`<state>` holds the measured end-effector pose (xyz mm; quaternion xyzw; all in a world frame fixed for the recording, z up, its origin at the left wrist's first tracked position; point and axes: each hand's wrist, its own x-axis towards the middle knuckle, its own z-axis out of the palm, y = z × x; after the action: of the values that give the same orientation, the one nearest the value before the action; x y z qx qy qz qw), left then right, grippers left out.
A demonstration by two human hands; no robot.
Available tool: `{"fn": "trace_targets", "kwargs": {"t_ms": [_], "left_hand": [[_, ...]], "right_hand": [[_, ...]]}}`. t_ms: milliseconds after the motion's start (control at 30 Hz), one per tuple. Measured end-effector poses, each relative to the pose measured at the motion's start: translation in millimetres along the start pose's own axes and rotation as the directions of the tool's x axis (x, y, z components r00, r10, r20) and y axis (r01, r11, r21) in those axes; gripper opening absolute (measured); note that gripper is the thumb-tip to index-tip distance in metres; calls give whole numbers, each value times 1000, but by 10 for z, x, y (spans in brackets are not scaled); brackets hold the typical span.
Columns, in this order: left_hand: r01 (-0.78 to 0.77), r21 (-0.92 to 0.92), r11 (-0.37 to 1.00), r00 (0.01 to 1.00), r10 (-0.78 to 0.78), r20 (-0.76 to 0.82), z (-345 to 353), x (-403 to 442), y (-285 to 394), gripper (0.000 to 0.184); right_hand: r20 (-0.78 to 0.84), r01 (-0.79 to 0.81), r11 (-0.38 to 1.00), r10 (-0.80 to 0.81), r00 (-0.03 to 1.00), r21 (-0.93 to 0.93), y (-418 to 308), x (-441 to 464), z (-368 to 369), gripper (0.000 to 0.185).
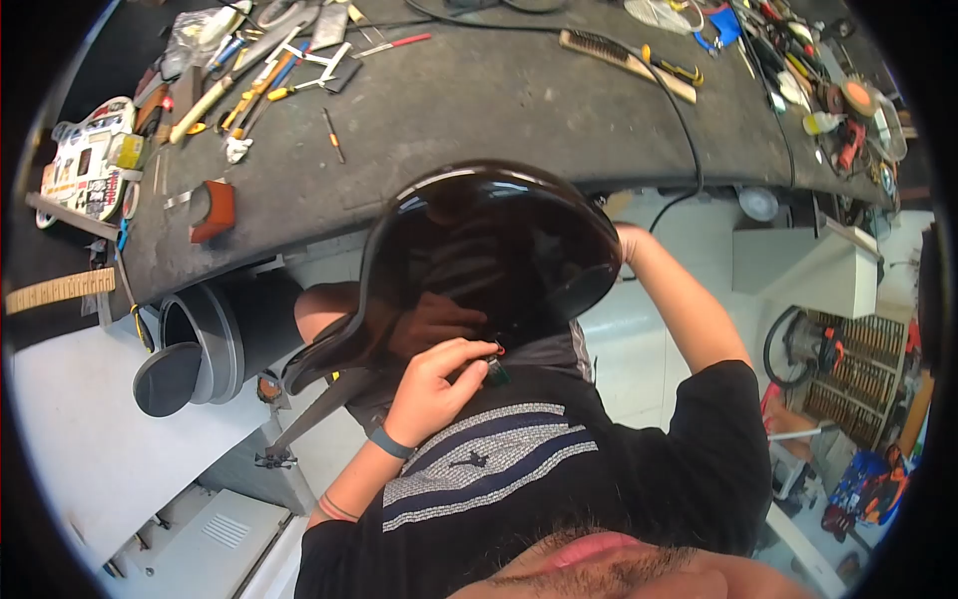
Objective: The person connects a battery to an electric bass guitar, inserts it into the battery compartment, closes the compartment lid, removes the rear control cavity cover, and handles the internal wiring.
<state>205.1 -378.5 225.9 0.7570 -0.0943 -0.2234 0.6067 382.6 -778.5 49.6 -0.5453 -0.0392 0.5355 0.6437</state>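
Mostly, the right hand (626,240) was hidden behind the guitar body (499,250), at the body's three o'clock, so I couldn't tell its grip. The shell was hard, glossy, black and rounded, mirroring the left hand (446,371), its horn (324,359) tapering towards eight o'clock. Left fingers were bent, a small green part (498,372) at their four o'clock, half covered; whether they pinched it was unclear. The guitar body lay at their twelve o'clock.

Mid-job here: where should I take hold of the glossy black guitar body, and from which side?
I'd take the guitar body by its rounded right edge, coming from the right, where the right hand is: the curved edge suits wrapped fingers, while the broad glossy surface may slip.
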Motion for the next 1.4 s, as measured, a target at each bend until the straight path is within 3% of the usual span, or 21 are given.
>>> {"fn": "trace_targets", "kwargs": {"t_ms": [600,1400], "left_hand": [[35,-19,999,999,-35,-27,-5,-78,40,28],[-28,35,999,999,30,-40,4,-89,-22,27]], "right_hand": [[-8,44,984,-46,999,-170,-292,-22,-259,54],[13,42,992,-41,999,-119,-170,226,-252,57]]}}
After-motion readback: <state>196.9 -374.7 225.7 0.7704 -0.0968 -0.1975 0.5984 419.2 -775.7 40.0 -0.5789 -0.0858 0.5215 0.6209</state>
